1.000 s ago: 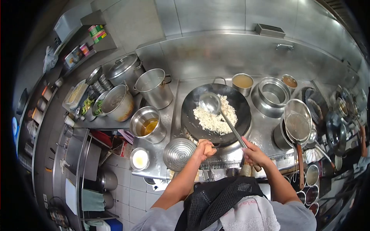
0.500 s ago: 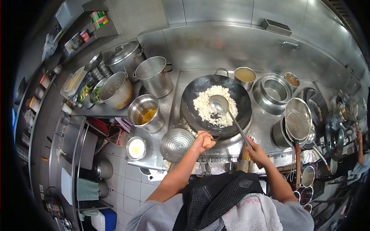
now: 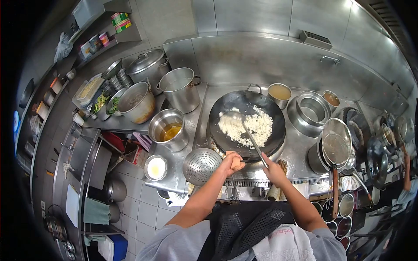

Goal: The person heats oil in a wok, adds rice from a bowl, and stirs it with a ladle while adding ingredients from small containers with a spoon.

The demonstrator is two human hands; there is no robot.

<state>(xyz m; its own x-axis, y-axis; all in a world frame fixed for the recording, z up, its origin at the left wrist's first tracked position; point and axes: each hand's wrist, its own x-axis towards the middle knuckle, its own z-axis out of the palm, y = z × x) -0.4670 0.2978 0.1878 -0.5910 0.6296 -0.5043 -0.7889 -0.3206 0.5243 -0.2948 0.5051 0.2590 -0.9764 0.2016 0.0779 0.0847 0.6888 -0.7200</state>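
Note:
A black wok [image 3: 277,116] sits on the burner, holding a heap of white rice [image 3: 260,127]. My left hand [image 3: 231,164] is closed at the wok's near edge around a folded orange-brown cloth [image 3: 237,162], which covers the grip there. In my right hand [image 3: 274,172] is the long handle of a metal ladle [image 3: 253,141]. The ladle's bowl, slightly blurred, lies in the rice on the wok's left side, partly covered by grains. Just left of my left hand rests a perforated strainer [image 3: 202,166].
Left of the wok stand a pot of yellow oil [image 3: 169,130], a small bowl [image 3: 155,168] with pale contents and a tall pot [image 3: 177,89]. To the right are nested pots [image 3: 312,108] and a mesh strainer [image 3: 337,139]. A bamboo brush [image 3: 275,191] stands at the front edge.
The ladle's bowl has moved left in the wok, spreading the rice and baring some of the middle. My right hand has shifted left. My left hand keeps its hold at the wok's edge.

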